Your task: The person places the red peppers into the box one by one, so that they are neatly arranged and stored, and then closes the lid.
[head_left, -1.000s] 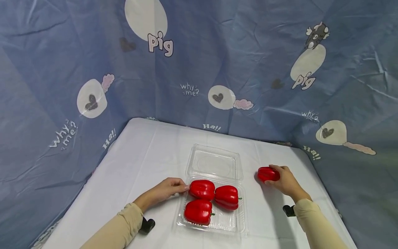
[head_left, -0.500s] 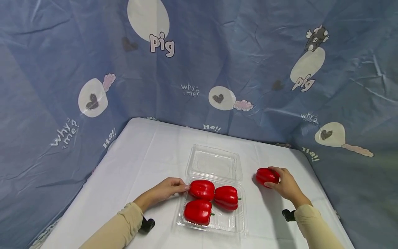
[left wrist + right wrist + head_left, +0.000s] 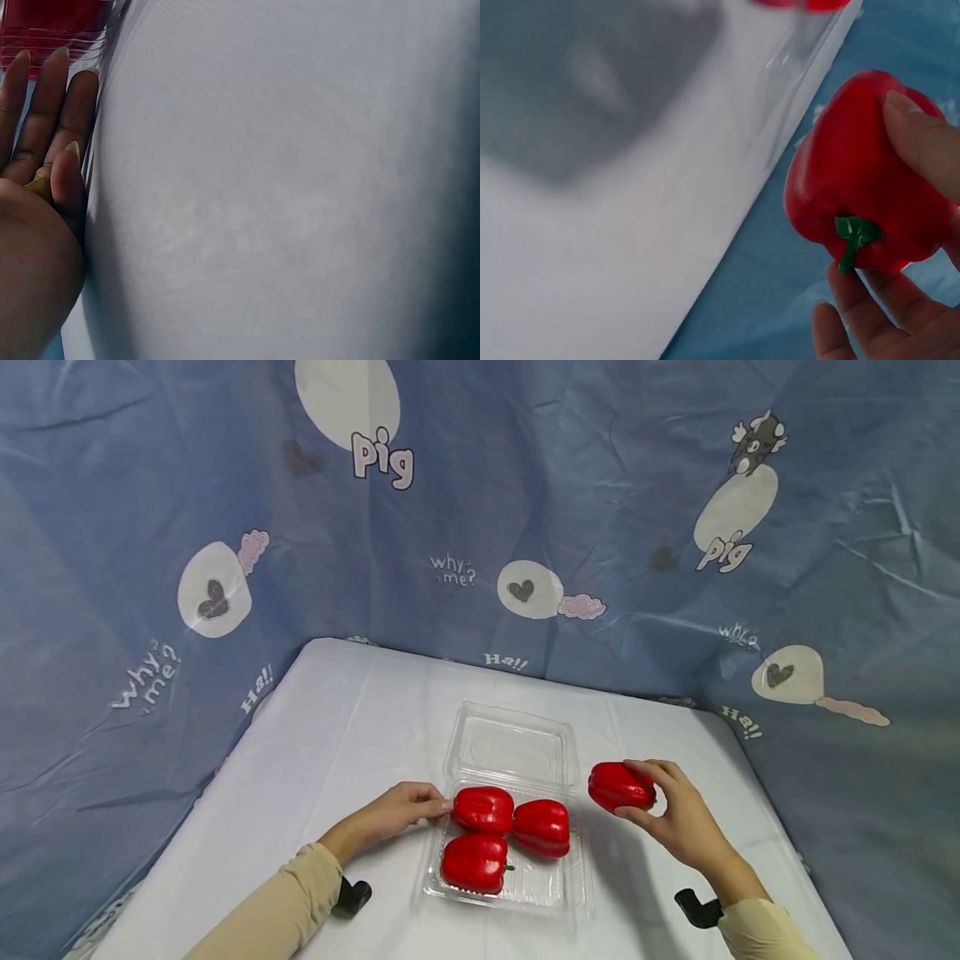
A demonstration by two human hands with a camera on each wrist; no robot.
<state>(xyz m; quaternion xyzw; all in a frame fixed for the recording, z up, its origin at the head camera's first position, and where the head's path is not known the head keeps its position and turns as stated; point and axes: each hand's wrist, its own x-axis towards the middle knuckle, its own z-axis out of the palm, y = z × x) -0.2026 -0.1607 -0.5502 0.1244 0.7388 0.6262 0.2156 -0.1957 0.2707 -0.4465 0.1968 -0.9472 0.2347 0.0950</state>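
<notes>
In the head view, a clear plastic clamshell container (image 3: 536,877) lies with its lid (image 3: 513,743) folded back. Inside its base sit three red bell peppers: one back left (image 3: 483,811), one at the right (image 3: 542,827), one front left (image 3: 474,863). My left hand (image 3: 401,810) touches the container's left edge; the left wrist view has its fingers (image 3: 46,105) mostly straight, tips against the ridged side wall. To the right of the container, my right hand (image 3: 678,810) grips another red bell pepper (image 3: 862,172) between thumb and fingers, raised above the table, its green stem showing.
A white cloth covers the table (image 3: 352,718). Behind and beside it hangs a blue printed curtain (image 3: 450,502). Black wrist-mounted pieces show under the left sleeve (image 3: 351,896) and by the right sleeve (image 3: 697,910).
My right hand has lifted its bell pepper off the table and carried it left toward the container. The left hand stays at the container's edge.
</notes>
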